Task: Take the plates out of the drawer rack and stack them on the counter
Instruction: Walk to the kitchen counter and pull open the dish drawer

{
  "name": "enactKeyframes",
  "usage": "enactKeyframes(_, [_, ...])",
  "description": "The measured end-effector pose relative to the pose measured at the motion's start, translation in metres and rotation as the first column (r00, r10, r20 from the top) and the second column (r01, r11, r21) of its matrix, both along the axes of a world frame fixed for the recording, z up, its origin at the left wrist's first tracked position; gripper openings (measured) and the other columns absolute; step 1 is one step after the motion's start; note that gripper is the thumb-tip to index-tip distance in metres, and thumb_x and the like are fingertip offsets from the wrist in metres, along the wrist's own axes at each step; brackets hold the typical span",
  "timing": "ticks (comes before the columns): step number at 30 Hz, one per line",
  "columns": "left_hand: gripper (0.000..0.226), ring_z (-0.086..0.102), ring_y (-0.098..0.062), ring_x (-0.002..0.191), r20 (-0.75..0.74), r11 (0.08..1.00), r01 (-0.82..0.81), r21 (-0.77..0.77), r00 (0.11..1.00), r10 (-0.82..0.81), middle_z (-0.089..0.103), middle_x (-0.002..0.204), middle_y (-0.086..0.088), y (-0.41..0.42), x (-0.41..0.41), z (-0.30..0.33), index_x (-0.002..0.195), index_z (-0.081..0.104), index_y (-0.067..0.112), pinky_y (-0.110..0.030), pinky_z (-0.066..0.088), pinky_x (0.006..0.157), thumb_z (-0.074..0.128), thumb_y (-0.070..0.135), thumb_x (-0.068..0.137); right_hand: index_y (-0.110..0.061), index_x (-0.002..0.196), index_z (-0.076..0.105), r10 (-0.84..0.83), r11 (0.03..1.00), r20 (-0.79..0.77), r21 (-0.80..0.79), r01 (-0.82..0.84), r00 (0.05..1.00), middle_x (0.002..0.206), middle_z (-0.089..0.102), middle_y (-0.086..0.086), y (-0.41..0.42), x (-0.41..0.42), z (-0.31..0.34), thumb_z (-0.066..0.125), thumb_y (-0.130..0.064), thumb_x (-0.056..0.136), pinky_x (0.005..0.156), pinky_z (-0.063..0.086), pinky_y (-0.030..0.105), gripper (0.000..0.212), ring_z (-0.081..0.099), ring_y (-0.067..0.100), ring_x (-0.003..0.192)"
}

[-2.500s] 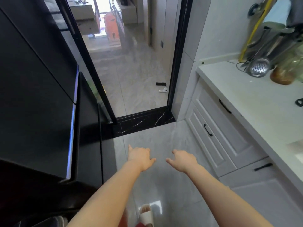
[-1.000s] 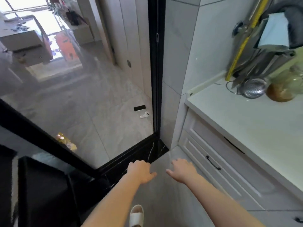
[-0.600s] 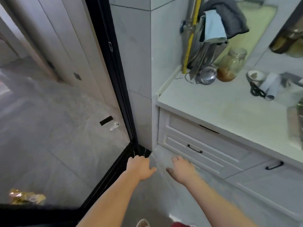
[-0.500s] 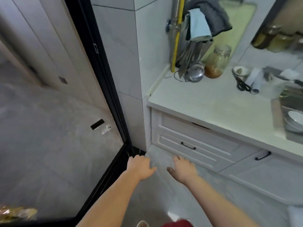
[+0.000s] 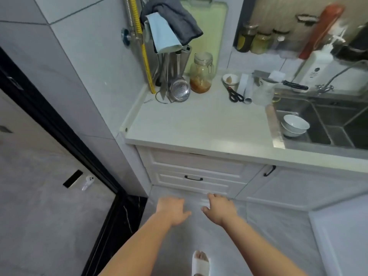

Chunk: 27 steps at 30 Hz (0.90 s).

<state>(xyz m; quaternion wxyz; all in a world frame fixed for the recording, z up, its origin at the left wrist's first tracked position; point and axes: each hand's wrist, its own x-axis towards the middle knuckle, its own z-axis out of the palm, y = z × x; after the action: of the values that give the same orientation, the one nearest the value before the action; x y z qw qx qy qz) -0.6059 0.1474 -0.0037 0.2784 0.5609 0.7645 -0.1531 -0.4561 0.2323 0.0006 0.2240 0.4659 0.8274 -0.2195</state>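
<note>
Both hands out front, left hand (image 5: 172, 212) and right hand (image 5: 220, 210) loose and empty (palms down), short of the closed drawer (image 5: 196, 178) under the counter (image 5: 199, 124).

We cannot see any plates: both drawers (image 5: 196, 177) stand closed. At three o'clock the sink (image 5: 326, 124) runs past the edge. At one o'clock the jars (image 5: 258, 39) blur.

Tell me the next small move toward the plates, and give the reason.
Probably reach the right hand forward to the black handle of the closed white lower drawer and pull. Both hands, left hand included, are empty and short of it; no plates show yet, and the white counter has bare room.
</note>
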Motion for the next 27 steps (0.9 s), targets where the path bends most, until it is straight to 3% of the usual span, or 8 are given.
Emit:
enactKeyframes(7, [0.061,0.049,-0.027,0.127,0.027,1.000,-0.007,-0.016,1.000,0.007,0.054,0.138,-0.008,0.045,0.027,-0.008,0.136,0.047,0.019,-0.040,0.038,0.101,0.041,0.059,0.091,-0.011,0.134,0.042,0.014,1.000,0.003,-0.010,-0.014,1.000,0.137,0.050,0.012,0.042,0.016,-0.008,0.041,-0.045,0.094,0.101,0.039,0.042,0.053,0.045,0.031,0.126])
enactKeyframes(13, [0.061,0.047,-0.026,0.129,0.039,0.999,-0.015,-0.034,0.999,0.016,0.051,0.140,-0.005,0.063,0.018,-0.013,0.137,0.046,0.022,-0.041,0.041,0.101,0.041,0.060,0.090,-0.013,0.138,0.038,-0.027,0.999,0.031,-0.043,0.029,0.999,0.140,0.046,0.011,0.061,0.024,-0.017,0.042,-0.041,0.093,0.107,0.035,0.043,0.053,0.043,0.031,0.129])
enactKeyframes(27, [0.054,0.053,-0.028,0.120,0.020,0.979,0.206,0.000,0.978,-0.206,0.057,0.131,-0.008,0.137,-0.066,-0.010,0.131,0.052,0.019,-0.042,0.043,0.097,0.039,0.056,0.093,-0.015,0.136,0.039,-0.224,0.974,0.010,-0.030,0.224,0.975,0.136,0.050,0.007,0.100,-0.043,-0.020,0.044,-0.044,0.092,0.102,0.040,0.041,0.053,0.044,0.029,0.127])
